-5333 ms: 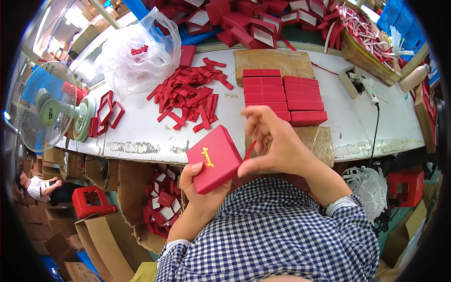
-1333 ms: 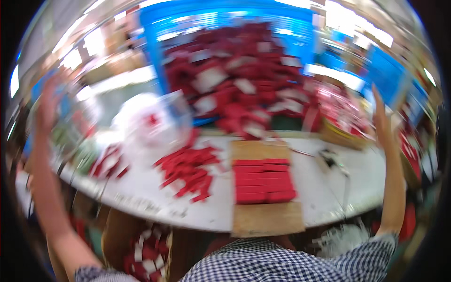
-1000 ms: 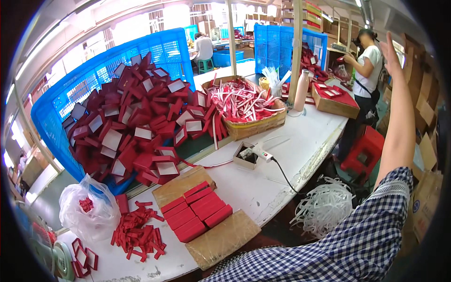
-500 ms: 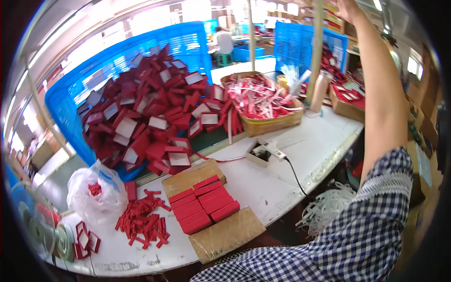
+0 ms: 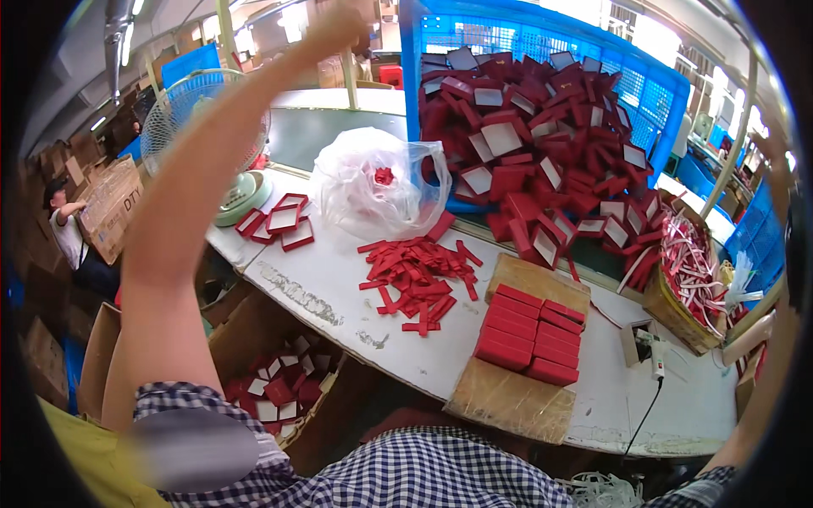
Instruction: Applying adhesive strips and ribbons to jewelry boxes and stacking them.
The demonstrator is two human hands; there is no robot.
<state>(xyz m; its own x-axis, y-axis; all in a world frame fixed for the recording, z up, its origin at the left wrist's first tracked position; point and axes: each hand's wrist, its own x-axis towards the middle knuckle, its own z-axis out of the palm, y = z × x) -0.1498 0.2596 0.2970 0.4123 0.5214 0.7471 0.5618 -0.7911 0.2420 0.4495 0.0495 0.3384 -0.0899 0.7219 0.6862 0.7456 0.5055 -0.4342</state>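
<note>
My left hand (image 5: 339, 32) is raised high at the top of the view, blurred, its fingers not readable. My right hand (image 5: 775, 157) is up at the dim right rim, also too smeared to read. Neither visibly holds anything. Below them on the white table (image 5: 339, 296), closed red boxes (image 5: 508, 339) stand in two rows on a piece of brown cardboard (image 5: 508, 402). Left of these lies a loose heap of small red strips (image 5: 419, 279). A clear plastic bag (image 5: 364, 199) with red bits inside sits behind the heap.
A blue crate (image 5: 669, 93) overflows with red-and-white boxes (image 5: 525, 127). A basket of ribbons (image 5: 686, 262) and a power strip (image 5: 658, 360) are at right. At left stand a fan (image 5: 203, 118) and several open red trays (image 5: 284, 218). A person carries a carton (image 5: 114, 207).
The view has swung left, so the table and crate appear farther right. My left arm has come into view, raised; my right arm has shifted to the right rim.
</note>
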